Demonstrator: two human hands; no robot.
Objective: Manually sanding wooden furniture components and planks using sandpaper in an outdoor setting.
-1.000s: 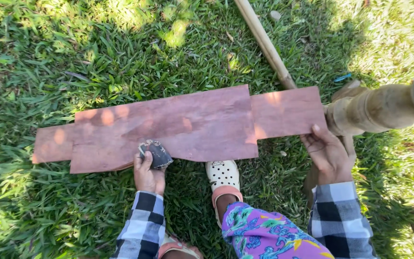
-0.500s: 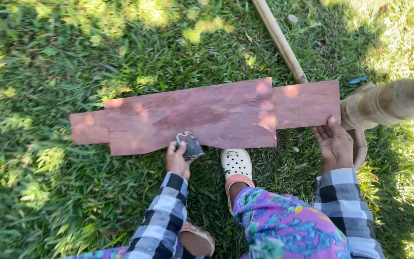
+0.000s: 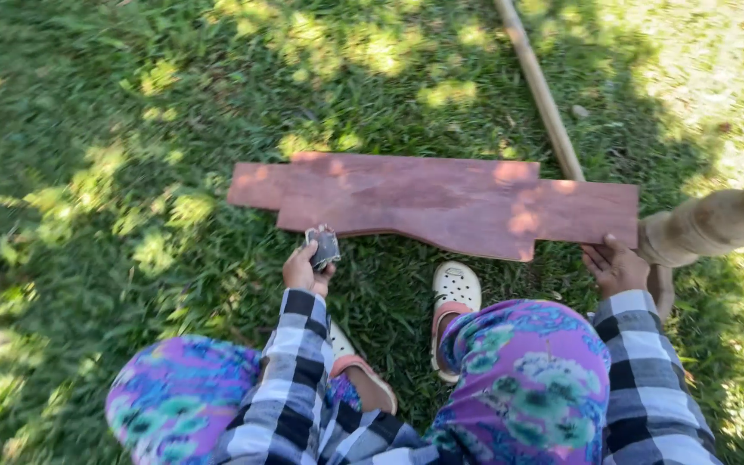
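Seen from above: a long reddish-brown wooden board (image 3: 441, 202) with a stepped outline, flat on the grass (image 3: 131, 172), dappled with sun patches, long side running left to right. Left hand (image 3: 306, 269) just below the board's near edge toward its left end, fingers (image 3: 299, 258) clenched around a small dark grey sanding block (image 3: 324, 247), the block's upper end touching or just at the board's edge; cannot tell which. Right hand (image 3: 615, 267) at the board's near right corner, fingers curled onto the underside or edge there, gripping the board. Black-and-white checked sleeves (image 3: 299, 379) on both arms, bright purple floral trousers (image 3: 527, 379) over bent knees. A white perforated clog (image 3: 454, 301) on the grass between the hands, just below the board; a second clog (image 3: 359, 375) partly hidden beside the left sleeve. A pale wooden pole (image 3: 540, 90) slanting from the top edge of the view down to the board's far right part. A thick tan post (image 3: 716, 224) lying at the right, its end near the right hand.
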